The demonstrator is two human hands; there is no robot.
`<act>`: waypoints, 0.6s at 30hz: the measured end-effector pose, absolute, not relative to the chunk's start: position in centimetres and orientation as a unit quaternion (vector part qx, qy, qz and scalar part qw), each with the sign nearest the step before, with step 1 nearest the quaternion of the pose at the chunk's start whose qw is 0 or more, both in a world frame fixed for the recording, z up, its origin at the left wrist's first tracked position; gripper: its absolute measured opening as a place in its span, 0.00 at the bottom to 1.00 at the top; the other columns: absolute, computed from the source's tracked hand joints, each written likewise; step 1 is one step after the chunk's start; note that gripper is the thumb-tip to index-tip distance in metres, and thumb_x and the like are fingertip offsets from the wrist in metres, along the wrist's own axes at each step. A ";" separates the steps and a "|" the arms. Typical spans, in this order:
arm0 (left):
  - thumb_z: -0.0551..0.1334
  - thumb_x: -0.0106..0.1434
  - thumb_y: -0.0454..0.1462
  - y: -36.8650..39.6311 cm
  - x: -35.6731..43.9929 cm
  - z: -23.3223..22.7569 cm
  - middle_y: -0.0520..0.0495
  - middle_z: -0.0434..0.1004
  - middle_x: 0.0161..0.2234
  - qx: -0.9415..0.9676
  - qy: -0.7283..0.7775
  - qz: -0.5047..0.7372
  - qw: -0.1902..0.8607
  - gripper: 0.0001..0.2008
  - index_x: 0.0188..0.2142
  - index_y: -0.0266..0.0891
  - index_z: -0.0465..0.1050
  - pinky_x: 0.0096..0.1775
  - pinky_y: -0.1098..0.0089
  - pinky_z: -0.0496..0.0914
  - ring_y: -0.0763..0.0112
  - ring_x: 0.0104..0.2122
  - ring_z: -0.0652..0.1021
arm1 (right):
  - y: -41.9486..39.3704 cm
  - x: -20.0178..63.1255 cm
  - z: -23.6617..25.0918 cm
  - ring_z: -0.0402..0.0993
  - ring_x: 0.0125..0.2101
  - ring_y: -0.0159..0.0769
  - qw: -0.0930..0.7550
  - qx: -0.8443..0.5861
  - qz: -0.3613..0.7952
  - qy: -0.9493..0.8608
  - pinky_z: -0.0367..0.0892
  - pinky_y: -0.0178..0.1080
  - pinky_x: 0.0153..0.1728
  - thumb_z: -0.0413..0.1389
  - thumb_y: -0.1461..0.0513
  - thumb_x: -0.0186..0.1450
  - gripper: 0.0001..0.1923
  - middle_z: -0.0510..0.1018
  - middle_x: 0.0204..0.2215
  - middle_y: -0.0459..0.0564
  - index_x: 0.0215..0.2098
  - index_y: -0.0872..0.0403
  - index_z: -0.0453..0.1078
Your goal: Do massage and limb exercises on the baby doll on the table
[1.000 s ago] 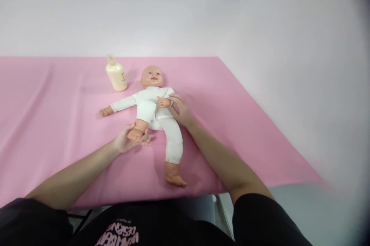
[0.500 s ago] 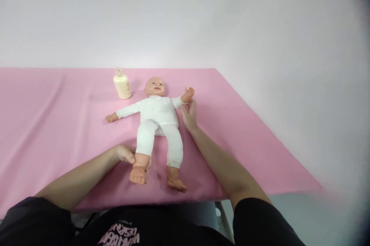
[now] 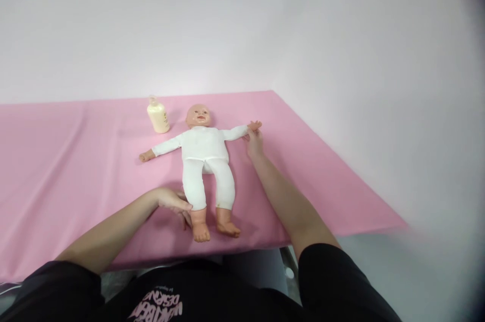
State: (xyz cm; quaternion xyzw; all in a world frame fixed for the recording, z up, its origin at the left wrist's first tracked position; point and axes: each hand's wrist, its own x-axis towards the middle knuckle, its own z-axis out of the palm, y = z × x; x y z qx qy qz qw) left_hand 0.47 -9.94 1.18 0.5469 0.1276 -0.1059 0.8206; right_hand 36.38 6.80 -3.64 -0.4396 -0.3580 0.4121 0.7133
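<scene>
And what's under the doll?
The doll lies on a pink cloth, visible all around it. The part directly beneath its body is covered, so I can't see it.

My left hand (image 3: 175, 201) rests loosely against the lower leg of the doll (image 3: 204, 144), face up on pink cloth (image 3: 76, 170). My right hand (image 3: 255, 143) holds its wrist; a bottle (image 3: 158, 118) stands near its head.

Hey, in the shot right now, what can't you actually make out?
All in the head view:
- Left hand: some fingers are partly hidden behind the doll's leg.
- Right hand: fingers at the doll's wrist too small to tell apart.
- Bottle: label writing too small to read.
- Pink cloth: cut off by the left edge.
- Black shirt: cut off by the bottom edge.
</scene>
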 end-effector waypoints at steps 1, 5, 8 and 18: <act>0.64 0.63 0.60 -10.0 0.5 1.4 0.39 0.84 0.36 0.540 0.125 -0.125 0.823 0.31 0.46 0.33 0.80 0.48 0.56 0.76 0.54 0.42 0.84 | 7.1 36.6 -3.8 0.75 0.56 0.42 0.710 -0.441 0.414 -0.360 0.75 0.47 0.52 0.60 0.50 0.59 0.36 0.68 0.64 0.57 0.64 0.48 0.61; 0.57 0.62 0.65 -10.1 0.7 2.6 0.33 0.84 0.41 0.538 0.161 -0.142 0.816 0.37 0.43 0.32 0.82 0.44 0.55 0.77 0.49 0.47 0.83 | 7.7 36.8 -4.1 0.76 0.52 0.40 0.707 -0.465 0.406 -0.345 0.76 0.46 0.46 0.59 0.47 0.59 0.39 0.69 0.63 0.60 0.65 0.50 0.60; 0.56 0.63 0.66 -9.9 0.5 3.7 0.33 0.84 0.38 0.557 0.192 -0.160 0.792 0.39 0.47 0.32 0.81 0.40 0.55 0.77 0.49 0.42 0.84 | 7.6 36.4 -3.7 0.77 0.49 0.39 0.717 -0.477 0.393 -0.321 0.76 0.41 0.41 0.58 0.44 0.61 0.35 0.73 0.60 0.57 0.62 0.49 0.65; 0.57 0.71 0.49 -17.4 4.7 18.9 0.37 0.81 0.53 0.754 0.132 -0.006 0.644 0.24 0.60 0.40 0.75 0.53 0.54 0.74 0.51 0.52 0.81 | 7.3 35.9 -3.3 0.77 0.47 0.40 0.743 -0.472 0.338 -0.333 0.76 0.42 0.42 0.55 0.37 0.59 0.33 0.77 0.47 0.55 0.47 0.53 0.69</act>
